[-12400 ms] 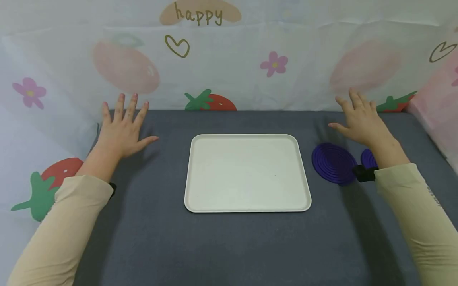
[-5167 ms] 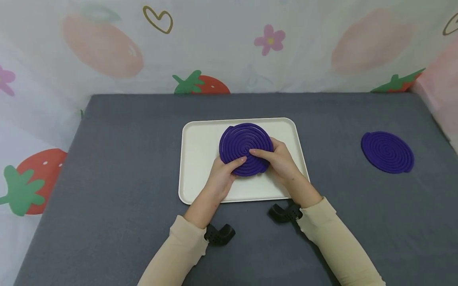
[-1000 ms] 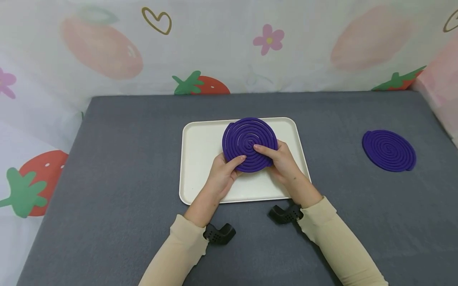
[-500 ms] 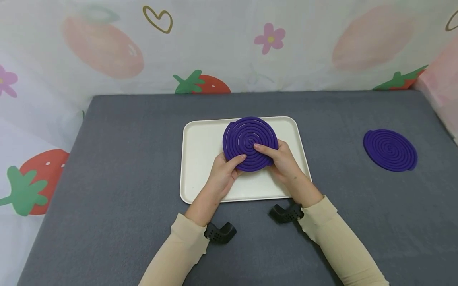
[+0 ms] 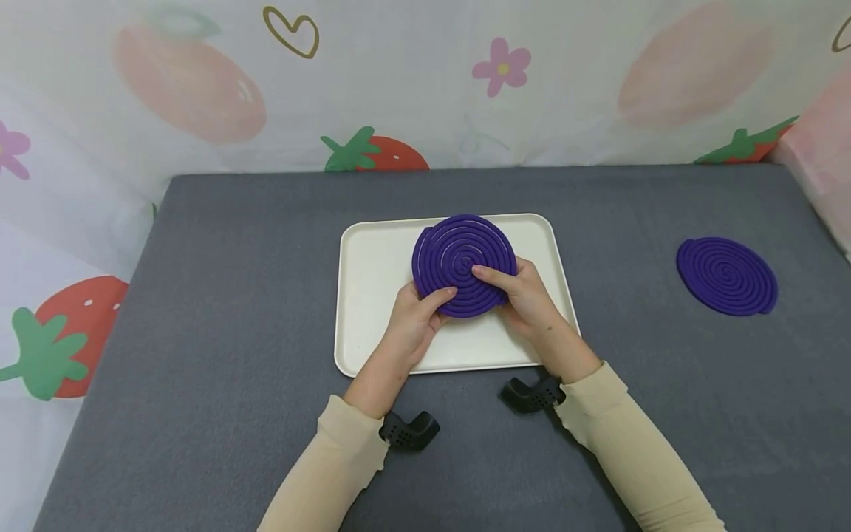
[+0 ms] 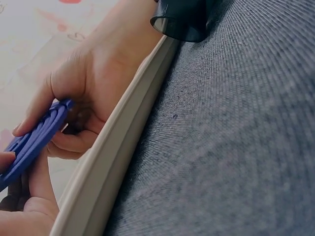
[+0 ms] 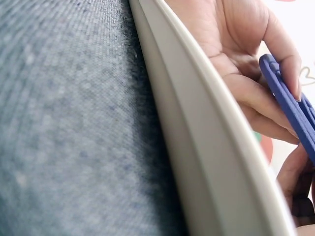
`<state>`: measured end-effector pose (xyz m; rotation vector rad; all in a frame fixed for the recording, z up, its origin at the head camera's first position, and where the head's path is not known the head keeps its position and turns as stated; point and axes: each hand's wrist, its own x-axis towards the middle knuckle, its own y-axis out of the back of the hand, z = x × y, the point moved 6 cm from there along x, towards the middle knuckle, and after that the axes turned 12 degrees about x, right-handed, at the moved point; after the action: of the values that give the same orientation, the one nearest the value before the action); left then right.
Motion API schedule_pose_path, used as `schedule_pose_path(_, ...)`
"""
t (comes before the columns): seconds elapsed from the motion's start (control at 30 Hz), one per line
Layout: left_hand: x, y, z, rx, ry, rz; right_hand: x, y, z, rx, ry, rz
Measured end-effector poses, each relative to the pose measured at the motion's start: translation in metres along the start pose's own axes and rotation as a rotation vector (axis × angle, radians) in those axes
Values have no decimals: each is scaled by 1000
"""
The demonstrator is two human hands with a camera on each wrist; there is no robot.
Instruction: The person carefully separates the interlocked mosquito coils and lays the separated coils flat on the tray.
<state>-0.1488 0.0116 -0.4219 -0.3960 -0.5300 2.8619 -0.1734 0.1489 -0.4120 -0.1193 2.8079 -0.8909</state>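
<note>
A purple spiral disc (image 5: 459,251) is held tilted above the white tray (image 5: 372,295) in the head view. My left hand (image 5: 411,325) pinches its lower left edge, thumb on the front face. On the lower right edge my right hand (image 5: 528,303) grips it, the thumb near the spiral's centre. Both hands' other fingers are behind the disc, mostly hidden in the head view. The left wrist view shows the disc (image 6: 37,137) edge-on between thumbs and fingers; the right wrist view shows its edge (image 7: 290,105) under a thumb.
A second purple spiral disc (image 5: 727,276) lies flat on the grey cloth-covered table (image 5: 219,332), right of the tray. Black wrist devices (image 5: 408,432) sit at both wrists. A printed curtain (image 5: 399,89) stands behind the table's back edge.
Earlier both hands were spread apart with two discs lying right of the tray. One disc is now held over the tray, slightly higher than five seconds ago; in the last second the hands barely moved.
</note>
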Motion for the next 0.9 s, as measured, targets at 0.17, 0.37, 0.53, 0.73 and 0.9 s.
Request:
schedule_pose_path(0.17, 0, 1, 0, 29, -12, 10, 0, 1, 0, 11, -4, -5)
schedule_pose_path(0.37, -1, -2, 2, 19, -15, -4, 0, 0, 0, 47, -3, 1)
schedule_pose_path(0.53, -1, -3, 1, 10, -5, -23, 0, 1, 0, 38, -5, -4)
schedule_pose_path(0.73, 0, -3, 1, 14, -8, -37, 0, 1, 1, 44, -9, -8)
schedule_pose_path(0.9, -1, -3, 1, 14, -3, -42, 0, 1, 1, 42, -3, -10)
